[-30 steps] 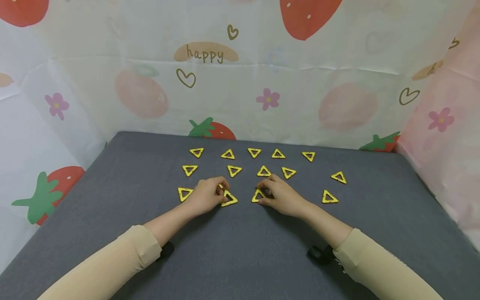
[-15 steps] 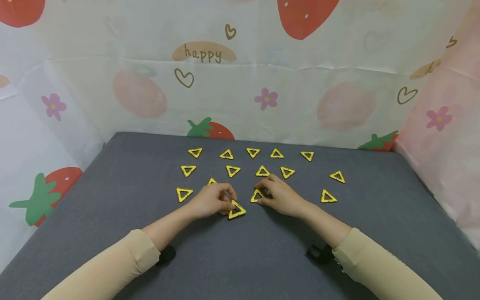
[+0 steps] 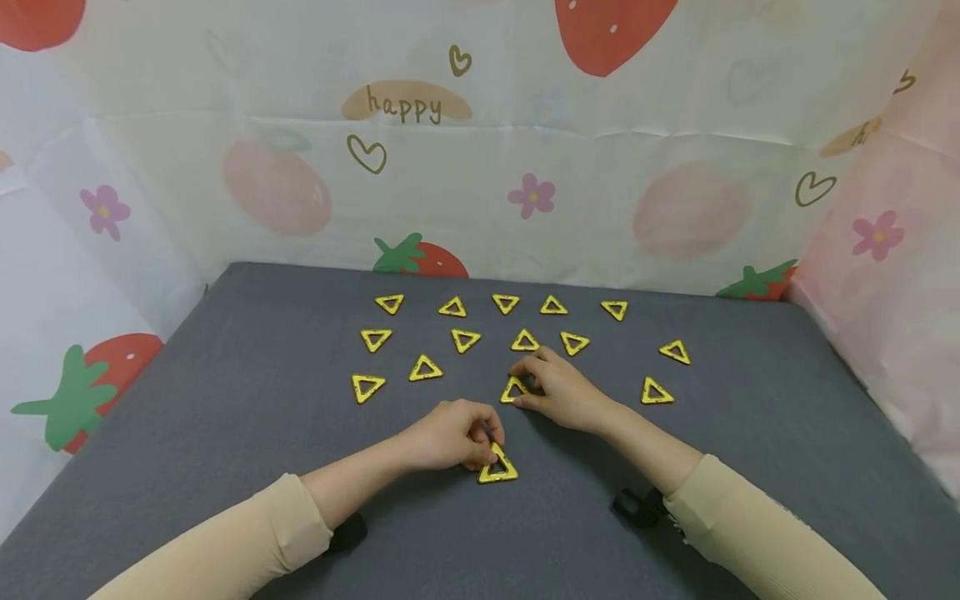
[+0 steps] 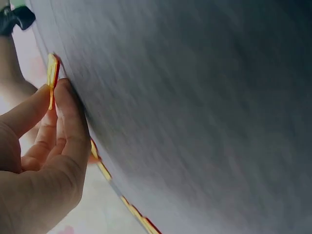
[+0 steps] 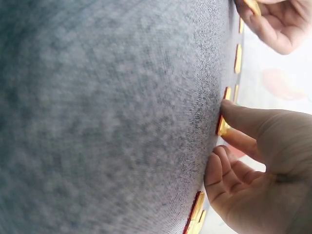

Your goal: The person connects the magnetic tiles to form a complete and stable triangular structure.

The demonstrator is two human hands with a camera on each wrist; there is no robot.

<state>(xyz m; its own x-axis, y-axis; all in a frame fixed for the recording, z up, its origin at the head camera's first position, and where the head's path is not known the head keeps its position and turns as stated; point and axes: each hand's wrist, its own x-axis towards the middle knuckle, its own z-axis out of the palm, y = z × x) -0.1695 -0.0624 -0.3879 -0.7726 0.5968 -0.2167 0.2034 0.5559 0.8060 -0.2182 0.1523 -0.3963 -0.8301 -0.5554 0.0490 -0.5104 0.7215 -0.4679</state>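
My left hand point(image 3: 453, 437) pinches a yellow triangle tile point(image 3: 504, 475), a flat frame with an open centre, between thumb and fingers near the front of the table. In the left wrist view the same tile point(image 4: 52, 73) appears edge-on, yellow with a red side. Farther back, my right hand point(image 3: 566, 392) holds another triangle tile point(image 3: 510, 397) by thumb and index finger; it lies on the table, partly covered by the fingers. Seen from the right wrist, its red side point(image 5: 222, 117) is against the cloth, while the other fingers curl beside it.
Several matching triangle tiles lie spread in loose rows behind the hands, including one at the left point(image 3: 358, 390), one left of centre point(image 3: 426, 377) and one at the right point(image 3: 657, 400). Grey cloth point(image 3: 420, 542) covers the table. A patterned curtain point(image 3: 570, 133) hangs behind.
My left hand has brought its triangle tile toward the front and to the right, uncovering another tile left of centre. The right hand has stayed at its tile.
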